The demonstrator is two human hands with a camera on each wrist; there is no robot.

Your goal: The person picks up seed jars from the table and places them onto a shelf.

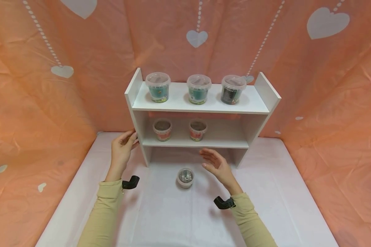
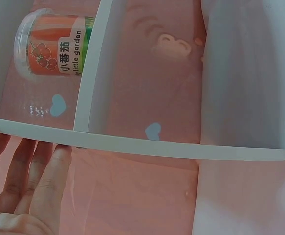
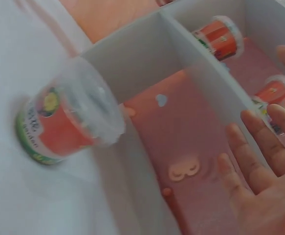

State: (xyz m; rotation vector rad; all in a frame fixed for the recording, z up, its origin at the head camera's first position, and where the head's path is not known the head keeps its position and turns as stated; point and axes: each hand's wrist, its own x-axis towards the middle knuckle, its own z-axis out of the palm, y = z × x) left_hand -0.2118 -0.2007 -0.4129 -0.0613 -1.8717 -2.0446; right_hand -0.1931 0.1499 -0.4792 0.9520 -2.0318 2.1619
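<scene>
My left hand [image 1: 121,149] is at the outer left side of a white shelf unit [image 1: 201,111], its fingers extended by the side panel [image 2: 137,144]. Whether they all touch the panel cannot be told. Held in the air before the lower opening, my right hand [image 1: 217,168] has spread fingers and holds nothing. A small clear-lidded plastic tub [image 1: 185,181] with a red and green label stands upright on the table, left of my right hand. Two red-labelled tubs [image 1: 163,132] [image 1: 198,133] stand on the middle shelf, left and centre.
Along the top shelf stand three larger lidded tubs: two green-labelled ones [image 1: 159,92] [image 1: 198,94] and a dark-labelled one [image 1: 231,95]. A white cloth [image 1: 160,219] covers the table. Orange curtains [image 1: 173,41] with white hearts hang behind and at both sides.
</scene>
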